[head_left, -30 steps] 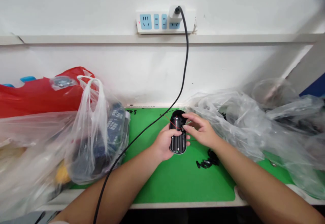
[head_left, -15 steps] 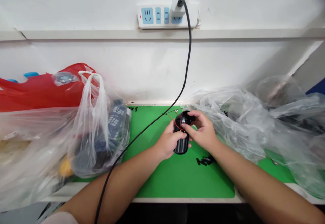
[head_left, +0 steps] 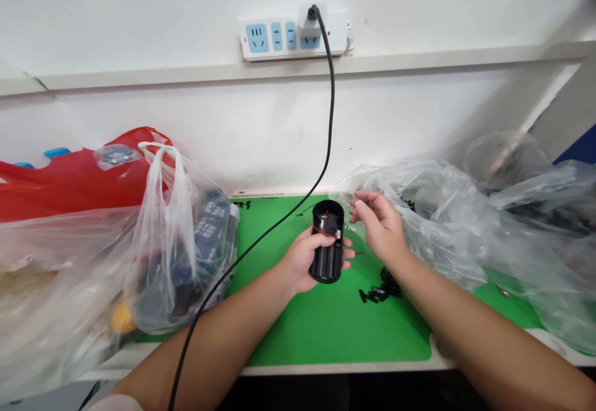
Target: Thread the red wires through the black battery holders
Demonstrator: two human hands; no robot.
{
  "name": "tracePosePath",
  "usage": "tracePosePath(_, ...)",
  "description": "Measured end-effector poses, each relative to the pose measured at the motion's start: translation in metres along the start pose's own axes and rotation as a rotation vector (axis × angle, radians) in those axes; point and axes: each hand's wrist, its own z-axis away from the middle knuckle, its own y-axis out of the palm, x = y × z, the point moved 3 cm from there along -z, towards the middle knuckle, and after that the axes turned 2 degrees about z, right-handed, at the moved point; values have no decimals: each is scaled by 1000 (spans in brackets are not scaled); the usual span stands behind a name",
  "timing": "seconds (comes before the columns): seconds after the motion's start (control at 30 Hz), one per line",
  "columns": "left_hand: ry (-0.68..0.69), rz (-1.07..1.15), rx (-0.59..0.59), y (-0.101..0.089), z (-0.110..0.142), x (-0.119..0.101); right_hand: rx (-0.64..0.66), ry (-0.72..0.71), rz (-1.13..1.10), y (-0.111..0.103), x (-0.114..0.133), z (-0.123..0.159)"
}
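I log remotely, mid-frame: black housing [head_left: 327,263], gripped between thumb and fingers of left hand [head_left: 302,258], presumably for steadiness; right hand [head_left: 382,227], fingers loosely curled, apparently empty

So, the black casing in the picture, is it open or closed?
Open: the black casing shows its inside, with red wire and a small white part exposed.

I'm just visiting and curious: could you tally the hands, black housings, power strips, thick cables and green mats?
Hands: 2 (left hand, right hand)
Black housing: 1
Power strip: 1
Thick cable: 1
Green mat: 1
Total: 6
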Motion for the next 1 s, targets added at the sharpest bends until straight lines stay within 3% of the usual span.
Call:
tracePosePath(0.27,-17,50,12,0,2,-4,63,-11,202,-2,-6,-3)
tracePosePath(0.5,-29,132,123,5,5,-5,131,15,241,3,-13,0)
tracePosePath(1.0,36,37,56,1,1,-2,169,-76,289,5,-7,2)
